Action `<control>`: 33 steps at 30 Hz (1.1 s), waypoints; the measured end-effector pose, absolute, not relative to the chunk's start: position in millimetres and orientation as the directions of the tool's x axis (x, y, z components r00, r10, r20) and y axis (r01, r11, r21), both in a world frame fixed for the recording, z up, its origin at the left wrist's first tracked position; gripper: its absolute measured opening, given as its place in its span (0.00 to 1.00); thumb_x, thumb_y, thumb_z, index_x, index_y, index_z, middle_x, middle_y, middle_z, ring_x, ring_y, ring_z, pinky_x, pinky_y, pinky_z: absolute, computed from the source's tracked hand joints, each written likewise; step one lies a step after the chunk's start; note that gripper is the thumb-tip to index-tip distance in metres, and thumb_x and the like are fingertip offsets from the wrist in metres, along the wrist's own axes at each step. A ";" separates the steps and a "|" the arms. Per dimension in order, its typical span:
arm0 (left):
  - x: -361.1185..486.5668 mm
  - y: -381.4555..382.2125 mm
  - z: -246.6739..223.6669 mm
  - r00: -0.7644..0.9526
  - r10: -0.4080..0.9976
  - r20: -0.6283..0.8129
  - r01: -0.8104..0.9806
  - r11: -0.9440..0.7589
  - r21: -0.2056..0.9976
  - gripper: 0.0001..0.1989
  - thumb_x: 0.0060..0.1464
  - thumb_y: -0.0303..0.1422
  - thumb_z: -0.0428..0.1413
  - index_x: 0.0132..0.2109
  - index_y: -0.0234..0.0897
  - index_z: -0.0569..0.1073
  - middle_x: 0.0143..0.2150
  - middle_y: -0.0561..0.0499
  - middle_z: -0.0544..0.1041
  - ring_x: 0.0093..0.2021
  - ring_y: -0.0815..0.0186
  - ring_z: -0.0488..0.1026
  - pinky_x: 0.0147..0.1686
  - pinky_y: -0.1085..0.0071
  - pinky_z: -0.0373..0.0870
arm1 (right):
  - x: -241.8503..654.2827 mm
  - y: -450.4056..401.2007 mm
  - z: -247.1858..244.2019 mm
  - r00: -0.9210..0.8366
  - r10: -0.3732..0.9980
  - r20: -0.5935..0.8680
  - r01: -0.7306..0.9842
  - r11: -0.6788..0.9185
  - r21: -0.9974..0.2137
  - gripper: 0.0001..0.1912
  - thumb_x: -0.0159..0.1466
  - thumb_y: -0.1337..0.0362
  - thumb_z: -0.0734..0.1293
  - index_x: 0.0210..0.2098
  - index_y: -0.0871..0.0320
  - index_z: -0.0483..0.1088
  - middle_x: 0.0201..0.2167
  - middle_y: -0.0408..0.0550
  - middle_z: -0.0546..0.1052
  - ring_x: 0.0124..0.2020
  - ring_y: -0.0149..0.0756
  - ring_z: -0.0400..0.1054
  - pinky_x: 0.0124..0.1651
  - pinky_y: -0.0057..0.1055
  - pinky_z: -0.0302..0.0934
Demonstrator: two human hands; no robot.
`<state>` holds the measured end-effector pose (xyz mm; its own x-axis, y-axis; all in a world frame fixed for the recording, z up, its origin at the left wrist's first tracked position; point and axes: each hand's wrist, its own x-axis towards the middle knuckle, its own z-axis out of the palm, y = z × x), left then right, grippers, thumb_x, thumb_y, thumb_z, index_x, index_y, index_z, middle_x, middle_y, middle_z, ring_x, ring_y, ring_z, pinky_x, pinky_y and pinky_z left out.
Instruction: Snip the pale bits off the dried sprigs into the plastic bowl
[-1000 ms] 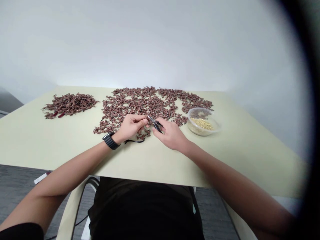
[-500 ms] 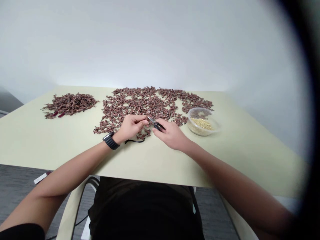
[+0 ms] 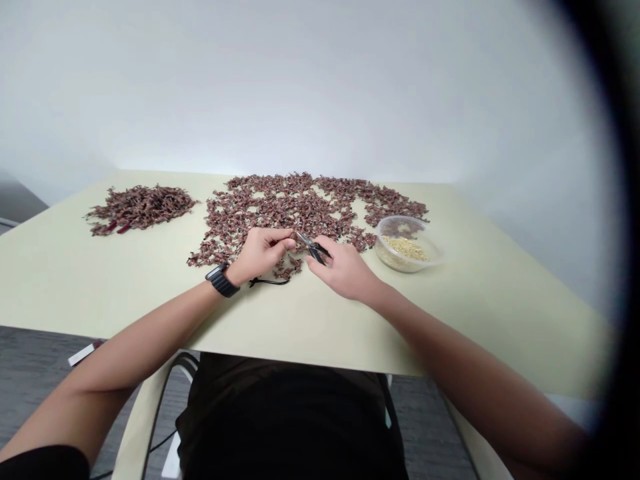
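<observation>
My right hand (image 3: 345,268) is closed around small pliers (image 3: 312,247) with black handles and a silver nose that points to the upper left. Thumb and forefinger of my left hand (image 3: 263,253) pinch a tiny reddish-brown piece, mostly hidden by the fingertips. The tips of the pliers meet it there; whether the jaws grip it I cannot make out. Under and behind both hands spreads a wide layer of small reddish-brown pieces (image 3: 280,207), which look dried and twisted. A black cord-like thing (image 3: 270,281) lies just below my left hand.
Right of my hands stands a clear round plastic tub (image 3: 385,257) with small yellowish bits in it. A denser heap of longer reddish-brown pieces (image 3: 145,207) lies on the left of the pale yellow table (image 3: 310,333). A white wall (image 3: 280,87) rises behind.
Both hands stay almost in place. The pliers have tilted slightly in my right hand, and their handles look a little further apart.
</observation>
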<state>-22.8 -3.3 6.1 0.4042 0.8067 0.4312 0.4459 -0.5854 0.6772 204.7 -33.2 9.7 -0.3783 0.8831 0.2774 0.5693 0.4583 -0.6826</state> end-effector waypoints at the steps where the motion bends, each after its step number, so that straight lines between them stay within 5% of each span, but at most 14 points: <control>1: -22.4 -3.4 6.1 0.405 0.823 0.399 0.418 -0.554 0.720 0.18 0.66 0.41 0.54 0.34 0.33 0.79 0.23 0.54 0.71 0.23 0.72 0.65 0.26 0.76 0.59 | 205.4 -32.8 9.0 -0.374 0.880 0.293 0.594 0.470 -0.653 0.10 0.66 0.54 0.65 0.37 0.54 0.67 0.24 0.39 0.67 0.25 0.32 0.59 0.31 0.31 0.48; 9: -23.0 -1.2 3.3 0.431 0.844 0.319 0.316 -0.472 0.823 0.19 0.65 0.43 0.55 0.35 0.31 0.79 0.23 0.53 0.70 0.22 0.73 0.65 0.25 0.77 0.61 | 207.7 -31.8 8.5 -0.415 0.851 0.321 0.621 0.523 -0.584 0.09 0.67 0.55 0.64 0.38 0.54 0.67 0.26 0.40 0.70 0.25 0.32 0.61 0.32 0.30 0.48; 25: -22.4 -0.4 3.1 0.474 0.821 0.318 0.286 -0.486 0.826 0.19 0.65 0.43 0.56 0.34 0.30 0.79 0.25 0.51 0.74 0.23 0.72 0.68 0.25 0.77 0.63 | 210.0 -30.8 9.6 -0.424 0.850 0.314 0.631 0.526 -0.571 0.09 0.67 0.56 0.64 0.36 0.55 0.67 0.24 0.39 0.66 0.24 0.31 0.58 0.31 0.30 0.46; 29: -21.2 -3.3 5.5 0.470 0.807 0.359 0.341 -0.541 0.769 0.18 0.66 0.41 0.55 0.34 0.31 0.78 0.23 0.52 0.73 0.23 0.72 0.67 0.25 0.77 0.61 | 208.9 -31.1 9.3 -0.413 0.869 0.271 0.587 0.482 -0.651 0.10 0.67 0.54 0.65 0.35 0.54 0.66 0.23 0.38 0.65 0.25 0.30 0.57 0.31 0.30 0.47; 33: -21.0 -3.5 1.4 0.427 0.732 0.531 0.483 -0.681 0.550 0.14 0.66 0.33 0.54 0.33 0.32 0.79 0.24 0.52 0.73 0.25 0.71 0.69 0.28 0.76 0.62 | 203.1 -33.5 9.6 -0.422 0.898 0.128 0.397 0.310 -0.864 0.13 0.66 0.54 0.65 0.32 0.55 0.65 0.25 0.40 0.63 0.26 0.29 0.56 0.28 0.27 0.47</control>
